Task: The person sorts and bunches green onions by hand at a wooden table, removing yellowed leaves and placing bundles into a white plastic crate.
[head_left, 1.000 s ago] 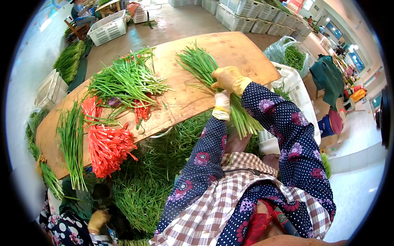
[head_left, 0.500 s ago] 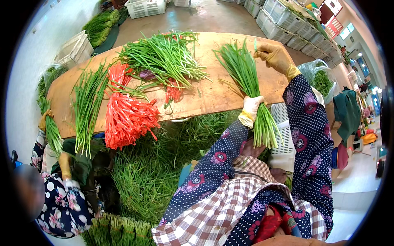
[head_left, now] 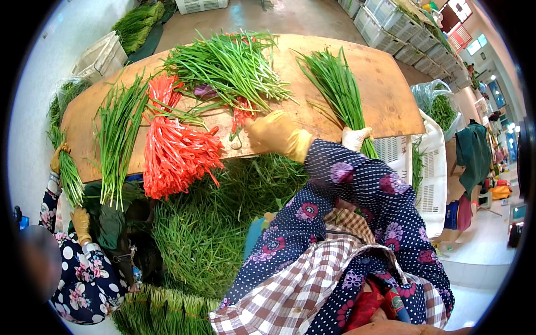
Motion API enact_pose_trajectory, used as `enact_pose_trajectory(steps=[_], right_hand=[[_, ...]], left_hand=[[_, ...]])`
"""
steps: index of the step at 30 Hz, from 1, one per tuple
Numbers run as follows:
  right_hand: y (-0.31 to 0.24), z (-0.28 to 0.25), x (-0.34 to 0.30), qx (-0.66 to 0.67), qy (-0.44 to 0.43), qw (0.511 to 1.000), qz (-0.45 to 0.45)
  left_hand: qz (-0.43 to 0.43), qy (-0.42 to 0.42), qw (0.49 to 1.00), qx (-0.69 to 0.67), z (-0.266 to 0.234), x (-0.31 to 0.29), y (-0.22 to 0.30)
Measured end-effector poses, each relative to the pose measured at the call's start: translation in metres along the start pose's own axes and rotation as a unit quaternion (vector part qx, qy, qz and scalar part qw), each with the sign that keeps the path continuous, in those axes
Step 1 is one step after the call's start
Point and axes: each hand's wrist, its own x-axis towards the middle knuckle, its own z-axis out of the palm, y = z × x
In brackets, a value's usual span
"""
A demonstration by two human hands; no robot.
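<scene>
My left hand, in a pale glove, is closed around the stems of a bunch of garlic chives at the front edge of the wooden board. The leaves fan out away from me, and the stem ends are partly hidden under my right sleeve. My right arm crosses over the left. My right hand, in a yellowish glove, has its bent fingers drawn together at a small clump of red plastic strips; what they pinch is hidden. A larger bundle of red strips hangs over the edge beside it.
A loose chive pile and a separate bunch lie on the board. Cut greens heap below it. At left, a co-worker's gloved hand is near another bunch. White crates stand at right.
My right hand has swung left from the chive tips to the small red clump, crossing over my left arm. My left hand keeps its hold on the bunch. The view has shifted slightly.
</scene>
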Motion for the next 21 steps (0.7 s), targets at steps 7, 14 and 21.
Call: enact_pose_trajectory(steps=[7,14,21], right_hand=[[0.02,0.042,-0.015,0.032,0.047,0.998,-0.037],[0.015,0.018,-0.029,-0.057,0.064,0.991,-0.099],[0.011,0.043,0.0,-0.034,0.051,0.998,-0.034]], left_hand=[[-0.034,0.031,0.999,0.025,0.001,-0.006,0.006],[-0.05,0.011,0.999,0.003,-0.003,-0.001,0.005],[-0.047,-0.024,0.998,-0.041,-0.012,0.012,-0.004]])
